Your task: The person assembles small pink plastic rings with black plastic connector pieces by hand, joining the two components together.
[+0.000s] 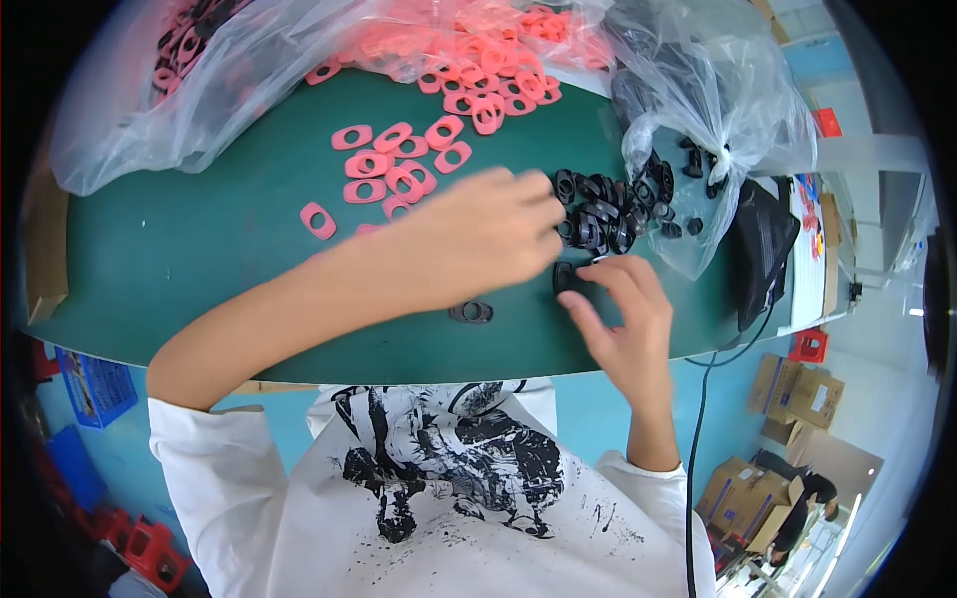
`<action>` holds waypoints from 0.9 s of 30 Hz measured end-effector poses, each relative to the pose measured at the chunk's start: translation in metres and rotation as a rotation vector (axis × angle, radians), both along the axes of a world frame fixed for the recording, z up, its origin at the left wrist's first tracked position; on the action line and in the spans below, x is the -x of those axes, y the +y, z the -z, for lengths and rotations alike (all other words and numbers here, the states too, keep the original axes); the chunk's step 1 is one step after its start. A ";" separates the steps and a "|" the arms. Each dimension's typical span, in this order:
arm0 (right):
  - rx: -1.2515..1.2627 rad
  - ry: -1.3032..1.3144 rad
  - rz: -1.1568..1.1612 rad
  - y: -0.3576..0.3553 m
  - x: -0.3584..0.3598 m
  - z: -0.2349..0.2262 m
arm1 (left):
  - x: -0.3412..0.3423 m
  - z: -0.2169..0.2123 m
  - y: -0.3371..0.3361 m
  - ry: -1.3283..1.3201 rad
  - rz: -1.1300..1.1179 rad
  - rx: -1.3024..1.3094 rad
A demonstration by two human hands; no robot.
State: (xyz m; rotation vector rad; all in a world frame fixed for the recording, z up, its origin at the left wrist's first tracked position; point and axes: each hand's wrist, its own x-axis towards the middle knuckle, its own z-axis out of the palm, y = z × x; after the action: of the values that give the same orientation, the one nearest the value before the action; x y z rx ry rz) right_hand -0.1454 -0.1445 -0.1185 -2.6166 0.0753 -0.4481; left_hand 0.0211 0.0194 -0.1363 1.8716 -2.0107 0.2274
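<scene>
My left hand [498, 234] reaches across the table to the left edge of a pile of black oval plastic parts [598, 214]. Its fingers are curled and slightly blurred, so whatever they may hold is hidden. Beside it, my right hand [630, 314] pinches a small black plastic part [564, 277] between thumb and forefinger, just in front of the pile. One dark oval ring [472, 312] lies alone on the green tabletop, below my left wrist. Loose pink oval rings [364, 190] are scattered beyond my left forearm.
More pink rings [488, 85] spill from a clear plastic bag at the back. Another clear bag [713, 149] with black parts stands right of the pile, next to a black pouch [763, 249]. A bag [199, 100] of dark and pink rings sits far left. A black cable [703, 419] hangs at the right.
</scene>
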 end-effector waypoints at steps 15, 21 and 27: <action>-0.142 0.173 -0.138 0.019 -0.014 0.007 | -0.045 0.003 0.022 0.049 -0.060 -0.035; -0.026 0.094 -0.254 0.022 -0.030 0.007 | -0.041 0.007 0.027 -0.006 -0.079 0.012; 0.059 0.124 -0.286 0.026 -0.039 0.002 | -0.042 0.005 0.028 0.001 -0.055 -0.005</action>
State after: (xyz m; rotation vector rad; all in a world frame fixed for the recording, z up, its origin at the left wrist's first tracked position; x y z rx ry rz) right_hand -0.1063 -0.1181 -0.1204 -2.6546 -0.2714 -0.1900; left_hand 0.0629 0.0470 -0.1415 1.9312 -1.9627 0.2359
